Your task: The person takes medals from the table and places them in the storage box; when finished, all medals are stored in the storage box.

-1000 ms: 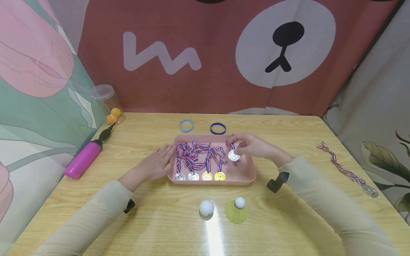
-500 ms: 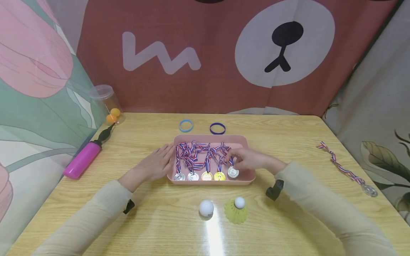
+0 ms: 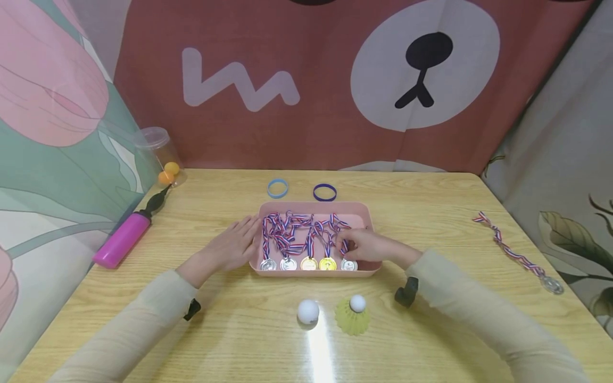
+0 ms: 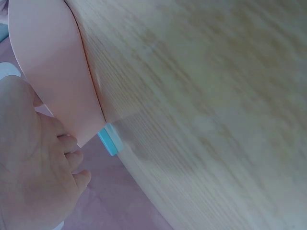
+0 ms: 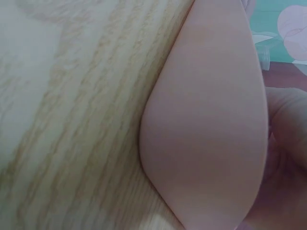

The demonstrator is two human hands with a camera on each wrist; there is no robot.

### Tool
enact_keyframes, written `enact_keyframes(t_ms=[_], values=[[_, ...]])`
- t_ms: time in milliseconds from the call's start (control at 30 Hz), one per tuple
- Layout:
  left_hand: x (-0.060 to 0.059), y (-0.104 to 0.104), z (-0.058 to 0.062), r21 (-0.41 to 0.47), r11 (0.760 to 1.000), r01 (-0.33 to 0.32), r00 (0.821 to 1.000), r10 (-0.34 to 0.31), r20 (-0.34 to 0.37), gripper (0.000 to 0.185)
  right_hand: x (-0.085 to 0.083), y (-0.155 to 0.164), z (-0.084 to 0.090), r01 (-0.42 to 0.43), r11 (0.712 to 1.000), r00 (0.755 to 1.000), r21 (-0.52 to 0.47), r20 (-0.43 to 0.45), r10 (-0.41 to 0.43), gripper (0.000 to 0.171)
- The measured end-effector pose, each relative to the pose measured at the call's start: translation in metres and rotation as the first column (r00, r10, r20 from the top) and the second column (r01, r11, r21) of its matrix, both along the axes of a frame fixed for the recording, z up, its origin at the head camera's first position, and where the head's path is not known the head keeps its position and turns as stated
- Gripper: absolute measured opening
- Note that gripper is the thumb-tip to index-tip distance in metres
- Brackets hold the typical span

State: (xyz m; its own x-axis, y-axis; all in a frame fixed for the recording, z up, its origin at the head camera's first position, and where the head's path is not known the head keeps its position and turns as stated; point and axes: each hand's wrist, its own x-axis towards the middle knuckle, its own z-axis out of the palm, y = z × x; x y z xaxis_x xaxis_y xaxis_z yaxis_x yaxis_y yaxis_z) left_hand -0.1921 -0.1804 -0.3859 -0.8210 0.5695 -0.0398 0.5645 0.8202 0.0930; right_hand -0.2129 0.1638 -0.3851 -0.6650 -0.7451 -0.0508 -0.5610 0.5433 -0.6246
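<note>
A pink tray stands mid-table, holding several medals on striped red, white and blue ribbons. Two silver ones, a pale gold one and a bright gold medal line its near wall. My right hand reaches into the tray's right part and pinches the ribbon of the rightmost silver medal, whose disc lies at the near wall. With fingers straight, my left hand rests at the tray's left rim. The right wrist view has the tray wall hiding part of the right hand.
In front of the tray are a white ball and a yellow shuttlecock. Behind it lie a light blue wristband and a dark blue wristband. A pink pump and clear jar stand left; another silver medal lies right.
My right hand has lowered the silver medal toward me, from the tray's back right to the near wall, in line with the others. The left hand has stayed at the rim.
</note>
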Motion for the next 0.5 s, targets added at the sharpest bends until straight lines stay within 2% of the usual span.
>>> enact_keyframes(t_ms=[500], values=[[-0.0016,-0.0007,-0.0013,-0.008,1.0,0.001,1.0,0.0,0.006,0.056,-0.0029,-0.0044,-0.0038,0.038,0.999,0.999,0.002,0.002,-0.038,0.015]])
